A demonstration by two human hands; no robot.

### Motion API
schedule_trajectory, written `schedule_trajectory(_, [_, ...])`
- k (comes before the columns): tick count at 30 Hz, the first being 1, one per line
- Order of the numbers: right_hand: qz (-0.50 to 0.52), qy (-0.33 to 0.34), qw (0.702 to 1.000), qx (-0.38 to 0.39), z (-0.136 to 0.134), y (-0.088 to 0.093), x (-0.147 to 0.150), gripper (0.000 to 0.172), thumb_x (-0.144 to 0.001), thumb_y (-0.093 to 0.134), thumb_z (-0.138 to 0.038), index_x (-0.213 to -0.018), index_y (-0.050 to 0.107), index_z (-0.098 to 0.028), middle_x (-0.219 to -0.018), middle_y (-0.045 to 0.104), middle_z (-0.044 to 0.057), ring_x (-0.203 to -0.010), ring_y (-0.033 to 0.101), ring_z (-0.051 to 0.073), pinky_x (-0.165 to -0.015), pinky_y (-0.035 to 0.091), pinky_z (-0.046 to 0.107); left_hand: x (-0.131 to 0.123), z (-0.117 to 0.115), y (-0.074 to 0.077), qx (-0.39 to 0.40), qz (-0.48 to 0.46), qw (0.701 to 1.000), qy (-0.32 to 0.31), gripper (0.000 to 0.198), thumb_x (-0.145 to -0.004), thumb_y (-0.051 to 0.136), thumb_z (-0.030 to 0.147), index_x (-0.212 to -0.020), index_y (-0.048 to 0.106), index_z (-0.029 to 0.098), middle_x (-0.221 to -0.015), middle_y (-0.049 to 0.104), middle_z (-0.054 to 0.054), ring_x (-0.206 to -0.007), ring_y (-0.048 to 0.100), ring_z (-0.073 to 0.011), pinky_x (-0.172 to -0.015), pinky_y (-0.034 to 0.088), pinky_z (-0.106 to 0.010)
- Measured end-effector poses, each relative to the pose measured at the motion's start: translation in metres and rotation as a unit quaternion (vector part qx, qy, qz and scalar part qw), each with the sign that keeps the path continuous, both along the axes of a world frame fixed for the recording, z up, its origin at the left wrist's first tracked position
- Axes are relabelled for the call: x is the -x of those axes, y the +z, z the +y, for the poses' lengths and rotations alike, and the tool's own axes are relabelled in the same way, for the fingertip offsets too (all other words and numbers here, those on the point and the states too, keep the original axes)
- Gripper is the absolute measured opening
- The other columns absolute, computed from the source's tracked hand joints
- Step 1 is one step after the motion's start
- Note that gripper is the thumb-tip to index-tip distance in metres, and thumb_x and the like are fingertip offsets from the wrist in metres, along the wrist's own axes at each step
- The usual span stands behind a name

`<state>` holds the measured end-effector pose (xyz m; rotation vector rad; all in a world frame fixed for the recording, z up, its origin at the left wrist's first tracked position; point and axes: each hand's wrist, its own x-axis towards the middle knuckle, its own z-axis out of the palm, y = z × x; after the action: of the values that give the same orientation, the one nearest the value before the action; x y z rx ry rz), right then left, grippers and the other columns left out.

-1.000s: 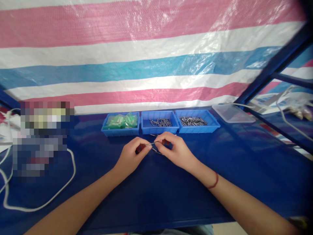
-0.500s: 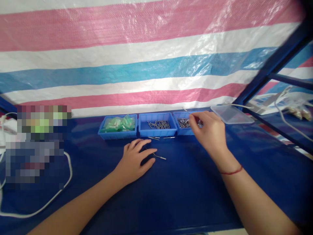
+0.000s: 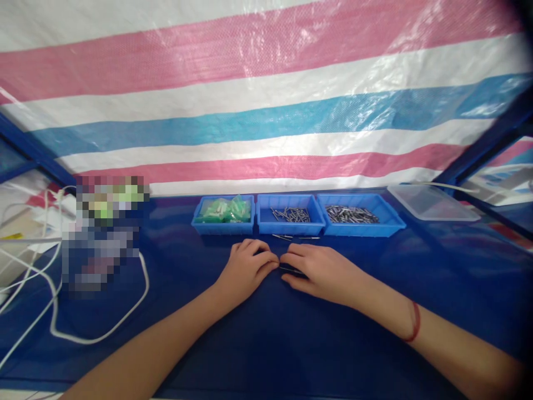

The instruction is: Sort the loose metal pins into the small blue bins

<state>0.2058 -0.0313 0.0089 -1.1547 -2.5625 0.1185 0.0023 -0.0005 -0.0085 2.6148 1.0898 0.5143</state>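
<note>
My left hand and my right hand lie side by side on the blue table, fingertips meeting at the middle. Both have curled fingers pinched over a thin dark pin that lies between them on the table. Just beyond the hands rest two loose metal pins. Behind them stand three blue trays: the left tray holds green plastic pieces, the middle tray a few metal pins, the right tray a heap of metal pins.
A clear plastic lid lies at the back right. A white cable loops over the table at the left beside a blurred-out object. A striped pink, white and blue tarp hangs behind the trays. Blue frame bars run at both sides.
My right hand has come back from the right tray to the table middle. My left hand, flat half a second ago, now curls and meets it over a pin.
</note>
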Motion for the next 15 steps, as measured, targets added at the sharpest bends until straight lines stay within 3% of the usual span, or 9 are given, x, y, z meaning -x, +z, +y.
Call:
schedule_trajectory(6, [0.002,-0.016,0.996,-0.09,0.001,-0.016,0.005,0.016,-0.089,0.052,-0.023,-0.098,0.063,-0.017,-0.087,0.064,0.009,-0.08,0.058,0.022,-0.071,0.044,0.037,0.002,-0.001,0.009,-0.013,-0.081,0.996,0.034,0.015,-0.092,0.054,0.032,-0.093,0.066,0.025,-0.093,0.065,-0.001,-0.094,0.054,-0.0175,-0.086,0.033,-0.035])
schedule_trajectory(10, [0.124,-0.005,0.991,-0.053,-0.004,-0.019,0.005,0.02,-0.091,0.052,-0.027,-0.106,0.06,-0.018,-0.097,0.065,0.01,-0.085,0.058,0.022,-0.074,0.046,0.037,0.0,-0.011,0.015,-0.025,-0.148,0.989,-0.008,0.015,-0.093,0.052,0.03,-0.092,0.064,0.021,-0.09,0.067,-0.003,-0.09,0.058,-0.0167,-0.087,0.036,-0.033])
schedule_trajectory(15, [0.261,0.016,0.965,0.002,-0.008,-0.021,0.007,0.015,-0.092,0.048,-0.018,-0.096,0.062,-0.021,-0.089,0.063,0.006,-0.081,0.059,0.017,-0.071,0.048,0.033,-0.002,-0.02,0.015,-0.01,-0.189,0.982,-0.03,0.014,-0.093,0.049,0.028,-0.092,0.062,0.02,-0.089,0.068,-0.003,-0.087,0.061,-0.0155,-0.087,0.041,-0.031])
